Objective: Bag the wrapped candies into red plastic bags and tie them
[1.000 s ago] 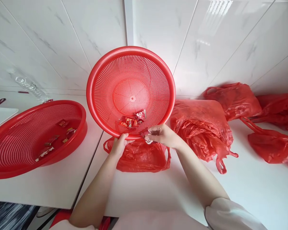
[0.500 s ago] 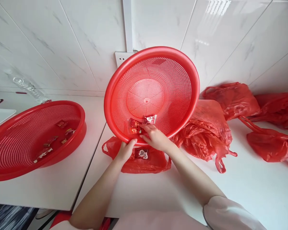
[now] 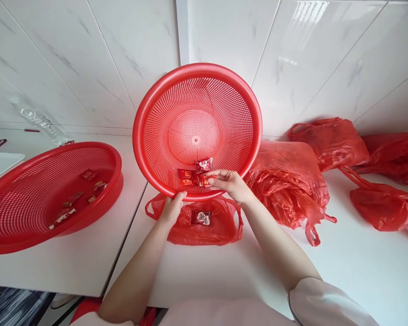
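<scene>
Red basket (image 3: 30, 192) stands left. Left hand (image 3: 172, 209) clamps the near rim of a second basket (image 3: 192, 131); inside, right hand (image 3: 234, 186) pinches one of at least three packets (image 3: 206, 180). One bag (image 3: 221, 231) holding another lies nearer, white table (image 3: 207, 267) stretching before it; right, at least four red bundles (image 3: 289, 160).

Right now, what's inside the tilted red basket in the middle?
Small wrapped packets lie low in the red basket, one partly covered by the right hand. Anything beneath the packets or behind that hand can't be seen.

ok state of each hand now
Left hand: holding the middle basket by its rim.
Right hand: touching a packet inside; closed grip or not, can't be told.
</scene>
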`<state>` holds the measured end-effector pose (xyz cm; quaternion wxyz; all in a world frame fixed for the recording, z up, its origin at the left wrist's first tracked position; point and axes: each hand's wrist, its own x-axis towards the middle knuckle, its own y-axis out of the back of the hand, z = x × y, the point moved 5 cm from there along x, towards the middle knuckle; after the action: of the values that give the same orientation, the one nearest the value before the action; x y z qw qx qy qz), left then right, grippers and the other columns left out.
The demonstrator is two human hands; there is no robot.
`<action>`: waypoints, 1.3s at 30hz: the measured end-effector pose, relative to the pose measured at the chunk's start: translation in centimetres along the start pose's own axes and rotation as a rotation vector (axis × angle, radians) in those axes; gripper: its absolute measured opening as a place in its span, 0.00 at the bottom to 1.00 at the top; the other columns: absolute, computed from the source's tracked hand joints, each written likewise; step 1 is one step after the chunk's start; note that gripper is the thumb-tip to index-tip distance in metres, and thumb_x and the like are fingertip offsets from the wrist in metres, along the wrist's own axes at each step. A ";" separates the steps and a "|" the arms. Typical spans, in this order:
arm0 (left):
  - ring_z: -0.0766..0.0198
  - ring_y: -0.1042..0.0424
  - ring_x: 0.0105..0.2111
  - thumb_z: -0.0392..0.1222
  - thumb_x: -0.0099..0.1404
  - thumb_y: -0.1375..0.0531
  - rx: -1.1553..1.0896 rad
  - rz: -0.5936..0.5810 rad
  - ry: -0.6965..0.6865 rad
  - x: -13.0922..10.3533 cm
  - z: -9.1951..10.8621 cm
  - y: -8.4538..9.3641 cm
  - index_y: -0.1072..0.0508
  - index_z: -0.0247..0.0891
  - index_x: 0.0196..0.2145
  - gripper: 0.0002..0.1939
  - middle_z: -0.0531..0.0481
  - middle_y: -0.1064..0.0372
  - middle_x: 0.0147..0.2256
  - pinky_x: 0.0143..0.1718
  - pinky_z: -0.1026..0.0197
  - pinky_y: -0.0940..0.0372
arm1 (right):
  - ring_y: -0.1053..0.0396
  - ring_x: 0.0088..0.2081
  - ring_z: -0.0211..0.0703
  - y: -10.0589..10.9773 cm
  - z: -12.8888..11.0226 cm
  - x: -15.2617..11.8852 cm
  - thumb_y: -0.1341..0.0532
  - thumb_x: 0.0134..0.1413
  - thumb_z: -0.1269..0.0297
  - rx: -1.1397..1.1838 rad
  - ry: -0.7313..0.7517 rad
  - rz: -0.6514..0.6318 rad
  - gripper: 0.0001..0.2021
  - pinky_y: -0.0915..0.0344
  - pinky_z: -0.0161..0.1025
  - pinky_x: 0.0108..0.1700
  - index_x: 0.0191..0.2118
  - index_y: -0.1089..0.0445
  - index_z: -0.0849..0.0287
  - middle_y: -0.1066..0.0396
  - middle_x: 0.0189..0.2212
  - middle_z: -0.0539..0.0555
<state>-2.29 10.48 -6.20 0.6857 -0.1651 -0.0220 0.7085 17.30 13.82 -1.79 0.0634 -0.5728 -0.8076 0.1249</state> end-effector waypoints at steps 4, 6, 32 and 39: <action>0.51 0.26 0.45 0.45 0.57 0.38 -0.003 0.034 0.007 0.2 -0.6 0.3 0.28 0.41 0.40 0.13 0.50 0.26 0.38 0.41 0.52 0.28 | 0.22 0.33 0.38 -0.2 -0.4 -0.4 0.27 0.41 0.59 0.000 0.015 0.026 0.18 0.24 0.34 0.37 0.41 0.22 0.59 0.21 0.32 0.52; 0.51 0.25 0.44 0.44 0.57 0.37 -0.024 0.046 0.000 0.2 -0.8 0.4 0.27 0.41 0.40 0.12 0.50 0.26 0.38 0.41 0.52 0.28 | 0.22 0.33 0.39 -0.4 -0.5 -0.6 0.26 0.40 0.59 -0.022 0.018 0.022 0.18 0.24 0.34 0.36 0.40 0.21 0.58 0.21 0.31 0.52; 0.53 0.25 0.43 0.39 0.56 0.38 -0.143 -0.030 0.011 -0.5 0.0 -1.3 0.27 0.38 0.39 0.12 0.48 0.25 0.41 0.44 0.48 0.28 | 0.26 0.48 0.46 -5.1 -0.9 -1.8 0.44 0.64 0.67 -0.969 0.459 -0.134 0.14 0.39 0.49 0.59 0.52 0.27 0.54 0.24 0.47 0.55; 0.52 0.25 0.47 0.38 0.55 0.37 -0.204 0.013 -0.004 -0.1 0.6 -0.9 0.29 0.38 0.43 0.16 0.48 0.24 0.40 0.48 0.46 0.29 | 0.23 0.39 0.46 -3.2 -0.6 -1.5 0.36 0.56 0.58 -0.407 0.176 -0.088 0.13 0.28 0.42 0.43 0.42 0.23 0.61 0.21 0.38 0.55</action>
<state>-1.56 10.52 -5.32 0.6606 -0.2327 -0.0942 0.7075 15.02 11.50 -0.25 0.0223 -0.5466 -0.8318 -0.0942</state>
